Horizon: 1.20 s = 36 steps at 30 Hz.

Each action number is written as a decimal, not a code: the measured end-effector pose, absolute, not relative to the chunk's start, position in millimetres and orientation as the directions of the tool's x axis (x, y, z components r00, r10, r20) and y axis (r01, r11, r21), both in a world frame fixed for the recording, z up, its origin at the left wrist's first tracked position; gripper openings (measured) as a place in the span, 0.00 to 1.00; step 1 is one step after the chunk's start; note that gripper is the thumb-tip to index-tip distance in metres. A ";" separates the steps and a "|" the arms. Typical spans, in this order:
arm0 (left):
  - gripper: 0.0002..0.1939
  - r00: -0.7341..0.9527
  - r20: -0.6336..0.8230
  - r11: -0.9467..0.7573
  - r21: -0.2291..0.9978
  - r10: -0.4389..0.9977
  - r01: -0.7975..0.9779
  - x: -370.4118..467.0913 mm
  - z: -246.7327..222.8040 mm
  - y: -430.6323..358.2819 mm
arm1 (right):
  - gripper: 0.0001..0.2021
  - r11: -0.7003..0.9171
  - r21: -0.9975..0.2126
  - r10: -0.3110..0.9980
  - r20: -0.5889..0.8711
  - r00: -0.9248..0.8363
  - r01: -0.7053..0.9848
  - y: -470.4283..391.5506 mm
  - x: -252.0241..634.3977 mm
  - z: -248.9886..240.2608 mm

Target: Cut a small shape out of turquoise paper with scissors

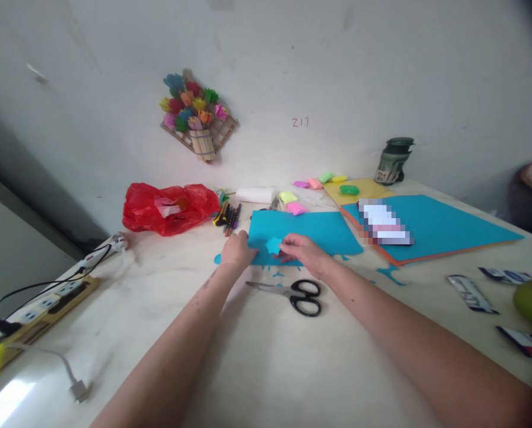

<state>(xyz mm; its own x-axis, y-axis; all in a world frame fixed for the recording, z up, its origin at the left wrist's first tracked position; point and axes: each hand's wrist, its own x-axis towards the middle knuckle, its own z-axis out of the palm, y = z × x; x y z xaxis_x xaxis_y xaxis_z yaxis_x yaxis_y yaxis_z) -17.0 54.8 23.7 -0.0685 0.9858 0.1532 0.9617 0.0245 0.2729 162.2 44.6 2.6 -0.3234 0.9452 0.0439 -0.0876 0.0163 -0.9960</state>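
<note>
A small light-blue paper cutout, shaped like a star or flower, is pinched at its right edge by the fingertips of my right hand. Behind and below it lies a larger blue paper sheet. My left hand rests at that sheet's left edge, thumb and fingers apart; its outer fingers are partly hidden. Black-handled scissors lie nearer to me, blades partly open and pointing left. Blue paper scraps are scattered by the sheet.
A red plastic bag, marker pens and colored clay packs stand at the back. To the right are stacked blue and orange sheets under a blurred phone-like object, and a bottle. A power strip lies left.
</note>
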 end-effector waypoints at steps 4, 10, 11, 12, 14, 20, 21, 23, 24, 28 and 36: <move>0.22 -0.099 0.144 0.042 0.356 0.985 0.933 -16.4 20.1 58.8 | 0.08 0.095 -0.995 0.938 0.090 -0.334 -0.002 40.9 157.9 -3.3; 0.20 -0.083 0.164 -0.003 0.466 0.983 0.885 -16.7 13.7 62.4 | 0.09 0.028 -0.999 0.935 0.037 -0.352 -0.030 36.0 157.1 -0.8; 0.18 -0.073 0.185 -0.026 0.484 0.980 0.874 -16.3 14.0 62.4 | 0.09 0.014 -0.999 0.939 0.027 -0.344 -0.042 35.7 157.1 0.1; 0.16 -0.066 0.207 -0.051 0.513 0.976 0.857 -15.5 15.0 62.0 | 0.09 0.007 -0.999 0.945 0.024 -0.327 -0.053 35.7 157.3 1.0; 0.12 -0.051 0.218 -0.100 0.628 0.975 0.772 -12.1 18.9 59.8 | 0.10 0.021 -0.997 0.960 0.040 -0.276 -0.073 36.8 158.3 2.6; 0.22 0.143 0.049 -0.080 0.973 0.988 0.218 8.0 29.2 45.0 | 0.10 0.085 -0.991 0.984 0.100 -0.145 -0.106 41.1 160.6 6.1; 0.20 0.140 0.065 -0.091 0.978 0.988 0.189 10.6 28.9 43.4 | 0.10 0.087 -0.991 0.984 0.101 -0.144 -0.101 41.2 160.5 6.7; 0.18 0.117 0.095 -0.112 0.983 0.989 0.146 13.1 27.3 42.6 | 0.10 0.089 -0.993 0.983 0.100 -0.153 -0.075 41.1 160.7 7.8; 0.18 0.101 0.109 -0.121 0.985 0.989 0.123 12.8 26.4 43.2 | 0.10 0.096 -0.994 0.982 0.102 -0.161 -0.048 41.0 161.1 8.3; 0.17 0.015 0.148 -0.148 0.989 0.989 0.019 2.8 24.0 49.1 | 0.08 0.312 -0.919 0.937 0.256 -0.238 0.240 37.7 163.4 10.0; 0.16 0.017 0.154 -0.149 0.975 0.988 -0.164 -10.9 13.2 54.0 | 0.22 0.848 -0.334 0.506 0.276 -0.817 0.412 2.9 149.8 12.5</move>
<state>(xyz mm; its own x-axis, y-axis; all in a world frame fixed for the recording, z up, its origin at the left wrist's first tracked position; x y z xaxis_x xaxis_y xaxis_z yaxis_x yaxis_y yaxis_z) -10.9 54.0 13.2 0.0171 0.9880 0.1537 -0.1636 -0.1489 0.9752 149.8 2.9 12.5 -0.8171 0.5059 0.2764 0.4121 0.8479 -0.3336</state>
